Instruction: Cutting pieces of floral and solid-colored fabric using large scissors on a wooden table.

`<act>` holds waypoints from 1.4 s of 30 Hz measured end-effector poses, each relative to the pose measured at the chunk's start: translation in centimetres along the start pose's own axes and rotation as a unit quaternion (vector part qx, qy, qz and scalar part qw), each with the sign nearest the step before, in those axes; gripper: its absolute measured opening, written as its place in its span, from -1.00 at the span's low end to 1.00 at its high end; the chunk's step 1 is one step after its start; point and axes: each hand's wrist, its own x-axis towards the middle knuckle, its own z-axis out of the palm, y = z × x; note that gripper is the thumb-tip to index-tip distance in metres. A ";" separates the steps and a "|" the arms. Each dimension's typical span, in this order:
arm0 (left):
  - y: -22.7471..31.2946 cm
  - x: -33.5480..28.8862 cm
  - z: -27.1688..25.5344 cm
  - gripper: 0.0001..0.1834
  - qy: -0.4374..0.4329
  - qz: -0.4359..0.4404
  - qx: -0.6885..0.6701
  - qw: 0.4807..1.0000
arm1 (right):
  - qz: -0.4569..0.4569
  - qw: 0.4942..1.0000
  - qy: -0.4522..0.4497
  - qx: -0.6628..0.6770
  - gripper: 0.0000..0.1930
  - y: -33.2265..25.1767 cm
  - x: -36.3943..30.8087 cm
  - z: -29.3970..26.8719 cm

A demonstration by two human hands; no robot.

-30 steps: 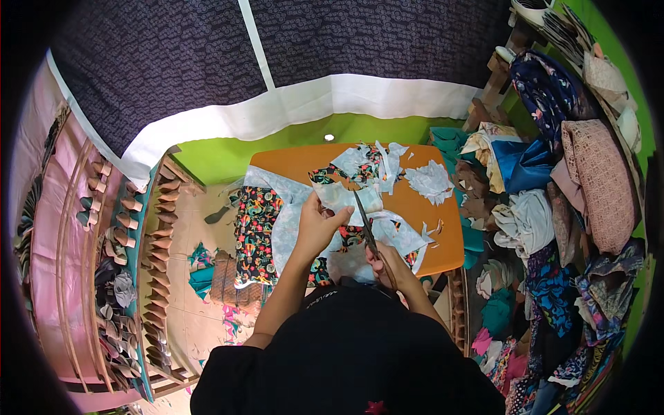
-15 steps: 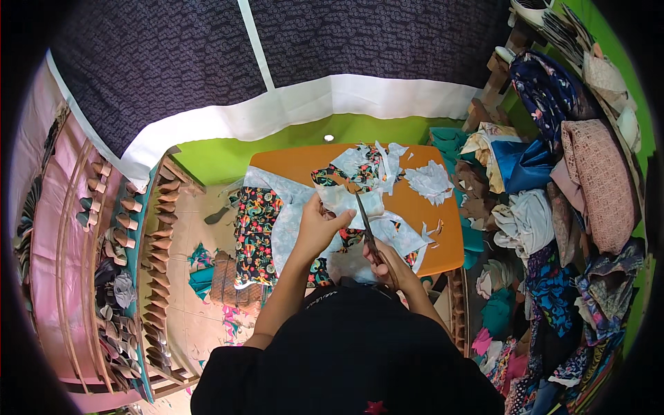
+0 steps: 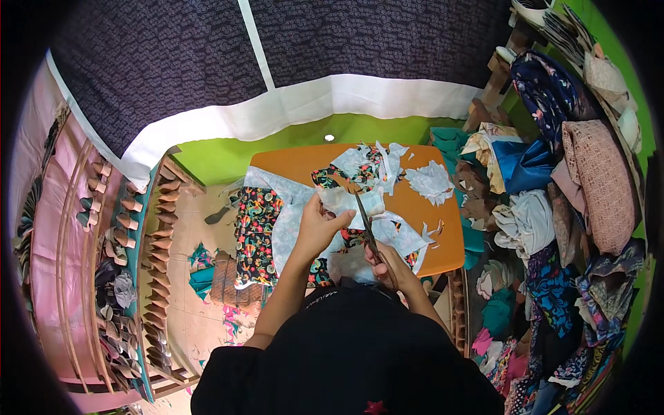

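Observation:
Over the orange table [image 3: 283, 160] my left hand [image 3: 321, 227] pinches a small pale piece of fabric [image 3: 335, 198]. Dark metal scissors [image 3: 366, 220] are gripped in my right hand [image 3: 389, 264], their blades pointing away from me at the right part of that piece. Under my hands spreads a large fabric [image 3: 258, 228] with a dark floral face and a whitish back, hanging past the table's left edge. Floral cut pieces [image 3: 360, 166] lie just beyond the blades. A heap of white scraps [image 3: 429, 182] sits at the right.
Folded cloths [image 3: 524, 164] and more fabric [image 3: 522, 220] pile up along the right side. At left, a rack [image 3: 158, 259] carries rows of brown shoe-shaped forms. Scraps [image 3: 200, 278] lie on the tiled floor. A dark patterned curtain [image 3: 194, 62] hangs beyond the table.
Very little differs. The scissors and the pale piece of fabric have shifted only slightly; both hands keep nearly the same place.

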 end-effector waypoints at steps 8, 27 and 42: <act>0.5 0.1 -0.1 -0.65 -0.002 -0.001 0.006 1.000 | 0.035 0.997 -0.006 -0.062 -0.32 0.6 -0.1 -0.5; 0.3 0.2 -0.2 -0.63 0.013 -0.007 0.019 1.000 | 0.080 0.996 0.007 -0.042 -0.68 0.6 -0.1 -0.5; 0.2 0.0 0.1 -0.57 -0.042 -0.038 -0.004 0.998 | 0.080 0.995 0.003 0.063 -0.19 1.1 0.3 -0.1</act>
